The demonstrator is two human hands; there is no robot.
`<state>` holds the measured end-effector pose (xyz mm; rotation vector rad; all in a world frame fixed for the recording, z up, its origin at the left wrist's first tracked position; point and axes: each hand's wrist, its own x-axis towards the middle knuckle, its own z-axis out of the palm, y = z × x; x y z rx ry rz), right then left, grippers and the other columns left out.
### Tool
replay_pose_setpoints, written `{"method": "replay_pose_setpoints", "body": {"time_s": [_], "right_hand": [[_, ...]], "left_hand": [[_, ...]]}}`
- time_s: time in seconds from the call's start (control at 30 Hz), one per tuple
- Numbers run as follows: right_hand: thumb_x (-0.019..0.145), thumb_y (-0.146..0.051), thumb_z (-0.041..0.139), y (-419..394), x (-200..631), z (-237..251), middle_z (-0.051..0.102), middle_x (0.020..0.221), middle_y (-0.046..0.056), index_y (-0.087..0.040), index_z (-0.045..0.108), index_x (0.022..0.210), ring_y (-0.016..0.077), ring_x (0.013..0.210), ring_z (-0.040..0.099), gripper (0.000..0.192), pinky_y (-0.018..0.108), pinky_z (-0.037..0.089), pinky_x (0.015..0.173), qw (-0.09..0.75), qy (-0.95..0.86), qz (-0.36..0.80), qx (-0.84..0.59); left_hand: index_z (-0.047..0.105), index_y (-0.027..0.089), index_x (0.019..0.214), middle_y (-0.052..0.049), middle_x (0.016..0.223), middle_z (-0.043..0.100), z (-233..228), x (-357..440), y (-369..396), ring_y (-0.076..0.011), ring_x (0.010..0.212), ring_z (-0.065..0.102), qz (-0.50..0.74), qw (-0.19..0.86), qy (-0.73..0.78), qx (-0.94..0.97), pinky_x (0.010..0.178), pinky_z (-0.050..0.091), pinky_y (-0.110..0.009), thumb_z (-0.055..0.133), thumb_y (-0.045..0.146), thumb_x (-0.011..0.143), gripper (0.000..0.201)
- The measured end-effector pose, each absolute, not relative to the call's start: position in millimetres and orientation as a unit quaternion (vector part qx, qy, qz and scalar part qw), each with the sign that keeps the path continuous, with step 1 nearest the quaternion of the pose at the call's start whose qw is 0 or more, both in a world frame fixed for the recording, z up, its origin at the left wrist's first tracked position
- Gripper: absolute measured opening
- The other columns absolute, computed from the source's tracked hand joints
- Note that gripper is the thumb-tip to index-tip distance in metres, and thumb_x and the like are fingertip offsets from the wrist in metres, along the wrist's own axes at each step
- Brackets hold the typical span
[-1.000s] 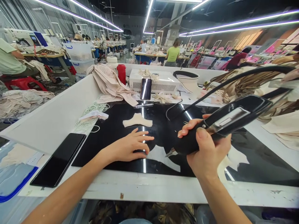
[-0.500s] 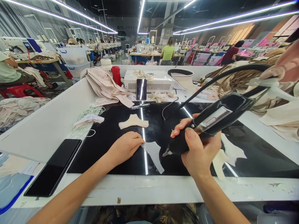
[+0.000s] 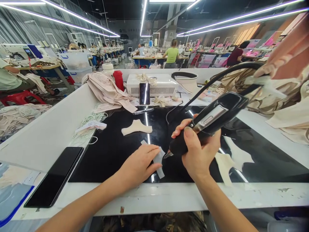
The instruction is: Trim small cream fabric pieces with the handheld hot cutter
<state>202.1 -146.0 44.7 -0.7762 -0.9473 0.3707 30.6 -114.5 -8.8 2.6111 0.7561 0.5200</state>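
**Hot tip working at a small fabric piece on the black bench**

A small pale fabric piece [image 3: 159, 161] is lying on the glossy black bench [image 3: 116, 151], close to its near white edge. The left hand [image 3: 140, 166] is lying flat on the piece with fingers spread, pinning its left part down. The right hand [image 3: 196, 151] is clamped around a black corded cutting tool [image 3: 207, 124], whose metal tip is touching, or all but touching, the piece just right of the left fingertips.

That closeness looks like the main risk: should the tip slip leftward, it would be meeting the fingers. The piece is also only held on one side, so its free end could be dragging or creasing under the tip.

Beyond the piece, a shaped beige cutout [image 3: 136, 127] is lying farther back. To its right, under the tool, more pale cutouts [image 3: 231, 158] are resting. Well to its left, a dark phone [image 3: 54, 177] is sitting on the white border, with coiled white cord [image 3: 93, 119] behind it. Far back, a white box [image 3: 154, 84] and folded beige cloth [image 3: 106, 88] are standing. The tool's cable [image 3: 217, 79] is arching over toward heaped fabric on the right, leaving open black surface mostly left of the piece.
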Motion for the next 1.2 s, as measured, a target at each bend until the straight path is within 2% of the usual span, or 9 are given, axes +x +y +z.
{"method": "replay_pose_setpoints", "body": {"time_s": [0.17, 0.23, 0.4, 0.63, 1.2], "right_hand": [[0.085, -0.028, 0.077, -143, 202, 44, 0.068, 0.084, -0.004, -0.028, 0.056, 0.106, 0.0132, 0.063, 0.063, 0.029, 0.031, 0.057, 0.062, 0.8, -0.438, 0.175, -0.372], [0.085, -0.028, 0.077, -143, 201, 44, 0.068, 0.083, -0.004, -0.028, 0.057, 0.106, 0.0132, 0.062, 0.063, 0.029, 0.031, 0.057, 0.062, 0.8, -0.435, 0.179, -0.372], [0.084, -0.032, 0.079, -144, 201, 44, 0.068, 0.083, -0.004, -0.027, 0.056, 0.106, 0.0134, 0.061, 0.064, 0.032, 0.031, 0.057, 0.062, 0.798, -0.435, 0.176, -0.379], [0.083, -0.029, 0.078, -147, 206, 41, 0.068, 0.083, -0.004, -0.027, 0.055, 0.107, 0.0137, 0.06, 0.064, 0.033, 0.03, 0.057, 0.06, 0.799, -0.431, 0.186, -0.376], [0.086, -0.022, 0.073, -151, 203, 34, 0.068, 0.085, -0.005, -0.027, 0.055, 0.106, 0.0127, 0.061, 0.064, 0.027, 0.029, 0.057, 0.061, 0.793, -0.451, 0.181, -0.368]], "left_hand": [[0.048, 0.022, 0.148, -0.011, 0.156, 0.049, -11, 31, -121, -0.0306, 0.147, 0.041, 0.112, 0.204, 0.287, 0.929, 0.124, 0.029, -0.059, 0.066, 0.044, 0.096, 0.059], [0.045, 0.022, 0.151, -0.01, 0.159, 0.045, -11, 31, -121, -0.0317, 0.15, 0.037, 0.093, 0.208, 0.286, 0.931, 0.125, 0.024, -0.062, 0.065, 0.047, 0.096, 0.063], [0.04, 0.024, 0.155, -0.007, 0.163, 0.038, -4, 33, -123, -0.0316, 0.153, 0.03, 0.056, 0.221, 0.285, 0.931, 0.126, 0.018, -0.063, 0.064, 0.046, 0.096, 0.066], [0.04, 0.029, 0.155, -0.003, 0.164, 0.035, -4, 32, -124, -0.0324, 0.154, 0.028, 0.055, 0.224, 0.277, 0.933, 0.125, 0.016, -0.065, 0.064, 0.044, 0.095, 0.067], [0.045, 0.03, 0.152, -0.004, 0.161, 0.041, -11, 30, -124, -0.0301, 0.152, 0.034, 0.097, 0.216, 0.262, 0.936, 0.127, 0.012, -0.061, 0.067, 0.043, 0.091, 0.066]]}}
